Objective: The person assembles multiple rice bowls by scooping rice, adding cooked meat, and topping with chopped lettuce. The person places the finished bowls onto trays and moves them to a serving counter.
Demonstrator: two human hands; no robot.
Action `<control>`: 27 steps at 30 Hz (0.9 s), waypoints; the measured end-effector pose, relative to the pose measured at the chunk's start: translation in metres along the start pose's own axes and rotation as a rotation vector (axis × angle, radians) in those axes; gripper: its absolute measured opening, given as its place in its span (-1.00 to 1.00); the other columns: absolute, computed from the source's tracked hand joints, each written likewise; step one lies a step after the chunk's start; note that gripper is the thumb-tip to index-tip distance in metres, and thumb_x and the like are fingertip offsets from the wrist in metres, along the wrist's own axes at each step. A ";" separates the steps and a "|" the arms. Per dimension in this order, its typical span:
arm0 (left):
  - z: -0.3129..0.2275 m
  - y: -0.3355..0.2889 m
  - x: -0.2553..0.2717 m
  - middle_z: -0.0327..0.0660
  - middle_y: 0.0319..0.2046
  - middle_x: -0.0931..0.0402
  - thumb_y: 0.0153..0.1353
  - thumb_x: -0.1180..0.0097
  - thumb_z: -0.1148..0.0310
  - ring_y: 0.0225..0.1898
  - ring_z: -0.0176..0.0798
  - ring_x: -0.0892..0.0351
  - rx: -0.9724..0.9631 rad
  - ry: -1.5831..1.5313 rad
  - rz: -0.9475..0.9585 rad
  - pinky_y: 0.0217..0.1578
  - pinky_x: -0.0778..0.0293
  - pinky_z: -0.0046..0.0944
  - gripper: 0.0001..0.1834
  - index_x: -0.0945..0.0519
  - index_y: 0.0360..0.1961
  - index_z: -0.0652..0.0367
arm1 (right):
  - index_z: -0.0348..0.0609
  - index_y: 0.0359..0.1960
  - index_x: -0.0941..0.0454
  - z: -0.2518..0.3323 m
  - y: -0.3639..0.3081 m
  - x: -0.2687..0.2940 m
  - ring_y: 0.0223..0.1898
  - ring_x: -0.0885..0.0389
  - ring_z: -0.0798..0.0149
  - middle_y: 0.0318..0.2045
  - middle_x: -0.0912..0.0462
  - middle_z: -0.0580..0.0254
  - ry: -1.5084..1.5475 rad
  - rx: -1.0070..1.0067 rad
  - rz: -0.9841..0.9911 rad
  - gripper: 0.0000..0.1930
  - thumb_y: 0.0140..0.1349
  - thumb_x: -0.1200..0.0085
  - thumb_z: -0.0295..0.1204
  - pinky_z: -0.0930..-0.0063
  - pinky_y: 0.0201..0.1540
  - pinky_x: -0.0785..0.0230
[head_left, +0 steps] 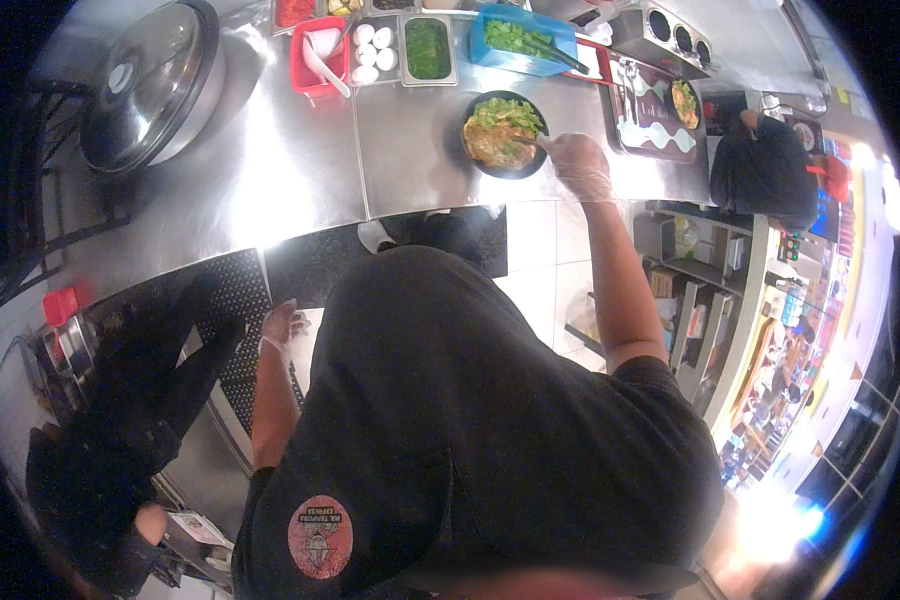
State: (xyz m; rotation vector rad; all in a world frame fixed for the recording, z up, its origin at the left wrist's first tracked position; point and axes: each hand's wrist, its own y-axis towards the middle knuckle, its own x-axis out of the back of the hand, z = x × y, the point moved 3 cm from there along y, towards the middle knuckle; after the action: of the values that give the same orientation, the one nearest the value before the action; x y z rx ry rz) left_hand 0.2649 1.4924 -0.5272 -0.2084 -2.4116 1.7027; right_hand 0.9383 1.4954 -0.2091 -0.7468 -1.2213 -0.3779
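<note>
On the steel counter stands a black bowl [506, 175] with green lettuce [505, 112] at its far side and a golden-brown, egg-like topping [492, 142] at the near side. My right hand [579, 166], in a clear plastic glove, is at the bowl's right rim. Its fingers are closed on a thin utensil [528, 141] whose far end touches the food; its exact kind is too small to tell. My left hand [285, 323], also gloved, hangs low beside my body, away from the counter. Its fingers are loosely apart and nothing shows in them.
Behind the bowl are a red container [318, 82] with a white scoop, a tray of eggs [373, 50], chopped greens [428, 50] and a blue lettuce bin [515, 52]. A patterned tray [660, 140] holds another bowl [684, 103]. A big lidded pot [150, 85] stands left. Co-workers [765, 170] flank me.
</note>
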 end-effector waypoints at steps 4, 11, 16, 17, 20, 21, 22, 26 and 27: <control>0.047 0.008 0.014 -0.11 -0.33 -0.59 0.26 -0.26 0.08 -0.52 -0.16 -0.55 0.143 -0.156 0.073 -0.51 -0.49 -0.16 -0.60 -0.57 -0.01 0.09 | -0.21 -0.31 -0.74 0.002 0.000 0.008 -0.22 -0.70 -0.20 -0.35 -0.71 -0.17 0.034 -0.014 0.004 -0.44 0.30 -0.09 0.13 0.02 -0.11 -0.50; 0.055 -0.038 0.002 -0.14 -0.39 -0.58 0.26 -0.29 0.05 -0.56 -0.22 -0.48 -0.086 -0.119 0.043 -0.55 -0.44 -0.27 -0.64 -0.59 -0.07 0.05 | -0.24 -0.22 -0.70 0.028 0.014 0.029 -0.19 -0.71 -0.16 -0.27 -0.70 -0.23 0.127 0.269 -0.170 -0.55 0.38 -0.05 -0.04 -0.03 -0.06 -0.49; 0.011 -0.050 -0.011 -0.11 -0.21 -0.62 0.38 -0.18 0.13 -0.36 -0.12 -0.69 -0.060 -0.144 -0.007 -0.34 -0.57 -0.21 -0.58 -0.56 0.16 0.10 | -0.18 0.00 -0.60 0.108 0.065 -0.013 0.02 -0.65 -0.13 -0.06 -0.67 -0.13 0.024 0.477 -0.037 -0.65 0.45 0.05 -0.18 -0.02 0.06 -0.49; 0.003 -0.049 -0.010 -0.10 -0.20 -0.62 0.41 -0.14 0.18 -0.33 -0.13 -0.70 -0.130 -0.185 0.060 -0.30 -0.61 -0.19 -0.62 -0.57 0.15 0.14 | -0.19 0.03 -0.59 0.126 0.077 -0.024 0.06 -0.63 -0.13 -0.03 -0.66 -0.13 -0.002 0.474 0.008 -0.63 0.45 0.05 -0.17 -0.01 0.07 -0.49; -0.074 -0.068 -0.051 -0.11 -0.19 -0.63 0.43 -0.12 0.26 -0.26 -0.19 -0.69 -0.323 -0.042 0.100 -0.21 -0.64 -0.21 -0.66 -0.57 0.13 0.20 | -0.24 0.07 -0.54 0.141 0.105 -0.049 0.12 -0.60 -0.14 0.04 -0.62 -0.19 0.016 0.294 0.049 -0.59 0.46 0.06 -0.14 0.04 0.14 -0.46; -0.083 -0.069 -0.058 -0.12 -0.19 -0.63 0.44 -0.12 0.27 -0.24 -0.21 -0.69 -0.397 -0.040 0.125 -0.19 -0.64 -0.21 -0.66 -0.57 0.13 0.21 | -0.24 0.06 -0.54 0.168 0.084 -0.026 0.13 -0.59 -0.14 0.07 -0.60 -0.21 0.047 0.287 0.069 -0.58 0.47 0.07 -0.13 0.04 0.16 -0.44; -0.111 -0.080 -0.082 -0.14 -0.18 -0.64 0.43 -0.12 0.28 -0.21 -0.23 -0.67 -0.453 -0.032 0.202 -0.17 -0.63 -0.23 -0.64 -0.56 0.16 0.21 | -0.22 0.08 -0.54 0.158 0.081 -0.025 0.14 -0.58 -0.14 0.09 -0.59 -0.22 0.071 0.301 0.035 -0.58 0.47 0.09 -0.12 0.04 0.18 -0.43; -0.176 -0.102 -0.167 -0.17 -0.14 -0.65 0.41 -0.15 0.29 -0.20 -0.28 -0.64 -0.495 0.163 0.281 -0.14 -0.61 -0.27 -0.57 -0.51 0.24 0.20 | -0.10 0.16 -0.54 0.100 0.093 -0.034 0.16 -0.57 -0.14 0.15 -0.56 -0.19 0.156 0.406 -0.111 -0.57 0.50 0.16 -0.11 0.01 0.25 -0.37; -0.186 -0.098 -0.184 -0.16 -0.13 -0.65 0.41 -0.16 0.28 -0.20 -0.29 -0.64 -0.540 0.133 0.336 -0.13 -0.60 -0.27 -0.57 -0.51 0.24 0.19 | -0.08 0.18 -0.54 0.108 0.060 -0.005 0.16 -0.57 -0.14 0.16 -0.56 -0.17 0.181 0.359 -0.042 -0.56 0.50 0.18 -0.10 0.00 0.25 -0.36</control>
State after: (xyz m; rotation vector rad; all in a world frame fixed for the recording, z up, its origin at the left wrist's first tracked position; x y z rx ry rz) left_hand 0.4853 1.5901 -0.3861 -0.8100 -2.7930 1.0446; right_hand 0.8989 1.6120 -0.2169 -0.3701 -1.0957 -0.2450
